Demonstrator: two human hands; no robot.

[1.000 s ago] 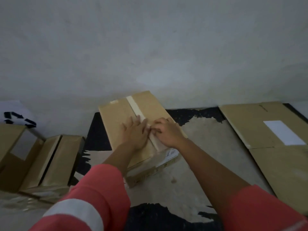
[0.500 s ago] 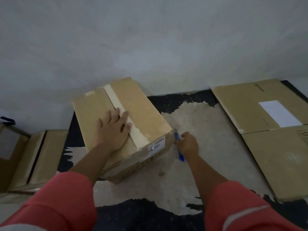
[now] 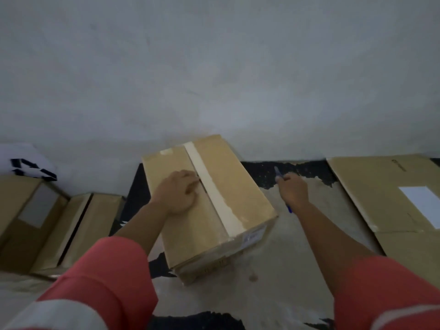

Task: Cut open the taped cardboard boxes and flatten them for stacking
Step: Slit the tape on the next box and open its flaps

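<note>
A grey wall (image 3: 214, 67) stands behind a patchy floor (image 3: 273, 270). The box (image 3: 240, 201) sits straight ahead on the floor, and its tape (image 3: 214, 194) runs lengthwise away from the person. The left hand (image 3: 176, 191) rests on the lid just left of the tape with its fingers bent; I cannot tell whether they pinch anything. The right hand (image 3: 294, 189) is off the box to its right, apart from the left, and grips a cutter (image 3: 277, 172). It looks placed to cut along the seam.

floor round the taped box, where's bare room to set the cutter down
Widest bare floor lies between the taped box and the flattened cardboard, where the right hand holds the cutter. More shows in front of the box, toward the person. Left is crowded: only a narrow strip before the other boxes.
</note>
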